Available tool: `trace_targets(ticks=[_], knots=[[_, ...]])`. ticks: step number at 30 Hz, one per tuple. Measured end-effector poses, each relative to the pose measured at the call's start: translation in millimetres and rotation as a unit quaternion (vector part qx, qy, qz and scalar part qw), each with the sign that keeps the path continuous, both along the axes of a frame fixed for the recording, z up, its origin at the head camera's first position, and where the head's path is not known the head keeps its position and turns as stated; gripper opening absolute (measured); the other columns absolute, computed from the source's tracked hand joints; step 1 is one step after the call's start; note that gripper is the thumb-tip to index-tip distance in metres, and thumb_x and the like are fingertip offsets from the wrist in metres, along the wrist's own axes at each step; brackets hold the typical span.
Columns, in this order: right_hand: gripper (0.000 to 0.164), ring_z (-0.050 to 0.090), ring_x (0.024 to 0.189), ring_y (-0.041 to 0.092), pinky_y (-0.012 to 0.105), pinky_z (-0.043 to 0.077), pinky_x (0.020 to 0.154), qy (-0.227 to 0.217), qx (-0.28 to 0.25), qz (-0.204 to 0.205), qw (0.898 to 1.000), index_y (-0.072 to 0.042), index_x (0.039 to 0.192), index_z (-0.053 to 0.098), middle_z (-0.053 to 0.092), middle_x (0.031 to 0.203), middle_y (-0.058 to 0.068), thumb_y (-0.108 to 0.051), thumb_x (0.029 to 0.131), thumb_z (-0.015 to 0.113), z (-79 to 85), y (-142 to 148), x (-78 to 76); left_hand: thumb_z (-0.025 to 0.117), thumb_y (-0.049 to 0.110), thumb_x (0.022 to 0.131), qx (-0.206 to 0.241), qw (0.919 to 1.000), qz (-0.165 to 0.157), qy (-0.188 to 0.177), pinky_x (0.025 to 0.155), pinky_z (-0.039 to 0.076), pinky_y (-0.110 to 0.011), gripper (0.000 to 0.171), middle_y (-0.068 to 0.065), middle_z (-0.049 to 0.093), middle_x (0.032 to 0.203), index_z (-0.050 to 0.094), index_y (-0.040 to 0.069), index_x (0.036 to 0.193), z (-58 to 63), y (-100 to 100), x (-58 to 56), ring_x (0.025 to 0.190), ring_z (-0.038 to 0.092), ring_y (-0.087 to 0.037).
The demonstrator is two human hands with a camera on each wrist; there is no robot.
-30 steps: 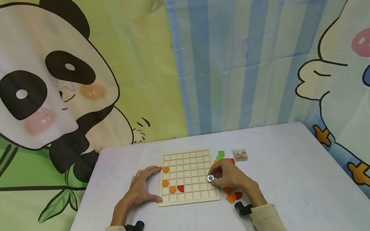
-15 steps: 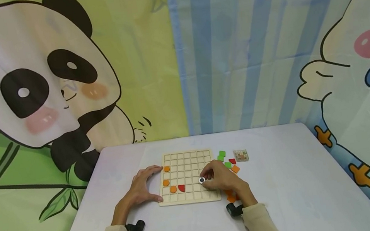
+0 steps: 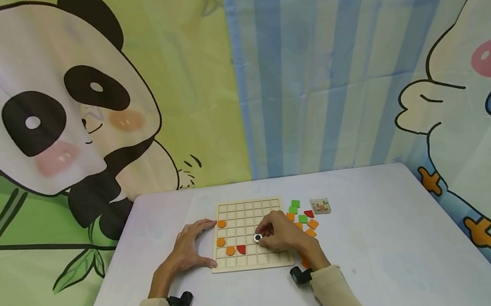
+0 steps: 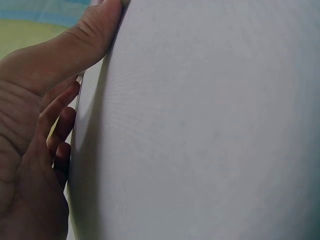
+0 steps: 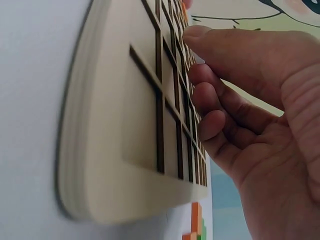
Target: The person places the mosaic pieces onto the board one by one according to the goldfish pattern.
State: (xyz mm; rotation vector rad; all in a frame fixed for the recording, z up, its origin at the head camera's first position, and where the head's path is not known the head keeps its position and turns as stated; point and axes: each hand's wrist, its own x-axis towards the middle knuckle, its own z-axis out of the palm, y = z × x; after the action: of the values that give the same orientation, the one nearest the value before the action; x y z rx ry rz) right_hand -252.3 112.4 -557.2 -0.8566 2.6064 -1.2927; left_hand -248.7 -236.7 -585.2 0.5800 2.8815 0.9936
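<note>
In the head view a pale wooden grid board (image 3: pixel 243 231) lies flat on the white table. Three orange discs (image 3: pixel 230 251) and a red rounded piece (image 3: pixel 241 249) sit in cells on its left side. My left hand (image 3: pixel 189 245) spans the board's left edge with thumb and fingers spread, the thumb at the near corner. My right hand (image 3: pixel 281 231) pinches a small white disc with a dark centre (image 3: pixel 258 237) over the middle of the grid. In the right wrist view, the other fingers of that hand curl close over the board, and the disc is hidden.
Loose green squares (image 3: pixel 295 203), orange squares (image 3: pixel 313 223) and a red piece (image 3: pixel 309 214) lie right of the board, partly behind my right hand. A small patterned card (image 3: pixel 320 206) rests beyond them. Printed curtains stand behind the table.
My right hand has carried the white disc leftward from the board's right edge to the middle of the grid. More loose pieces show behind it. The left hand stays at the board's edge.
</note>
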Motion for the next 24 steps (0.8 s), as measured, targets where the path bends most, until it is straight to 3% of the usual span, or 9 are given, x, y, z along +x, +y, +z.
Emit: trace_targets(ticks=[8, 24], knots=[[0.016, 0.063, 0.074, 0.007, 0.023, 0.055, 0.07, -0.004, -0.004, 0.016, 1.0, -0.006, 0.103, 0.086, 0.08, 0.094, 0.006, -0.004, 0.088, 0.088, -1.1, -9.6, -5.2, 0.109, 0.054, 0.051, -0.004, 0.9999, 0.003, 0.014, 0.11, 0.036, -0.059, 0.122, -0.008, 0.055, 0.165, 0.059, 0.024, 0.157, -2.9, -2.5, -0.8, 0.141, 0.05, -0.035], [0.017, 0.067, 0.079, 0.006, 0.023, 0.057, 0.073, 0.004, 0.012, 0.028, 1.0, -0.007, 0.109, 0.086, 0.08, 0.1, 0.006, -0.006, 0.092, 0.087, -0.5, -26.9, -11.9, 0.109, 0.052, 0.051, -0.001, 1.0, 0.006, 0.002, 0.114, 0.035, -0.061, 0.121, -0.006, 0.054, 0.166, 0.058, 0.023, 0.158, -1.5, -1.2, 0.3, 0.143, 0.049, -0.034]])
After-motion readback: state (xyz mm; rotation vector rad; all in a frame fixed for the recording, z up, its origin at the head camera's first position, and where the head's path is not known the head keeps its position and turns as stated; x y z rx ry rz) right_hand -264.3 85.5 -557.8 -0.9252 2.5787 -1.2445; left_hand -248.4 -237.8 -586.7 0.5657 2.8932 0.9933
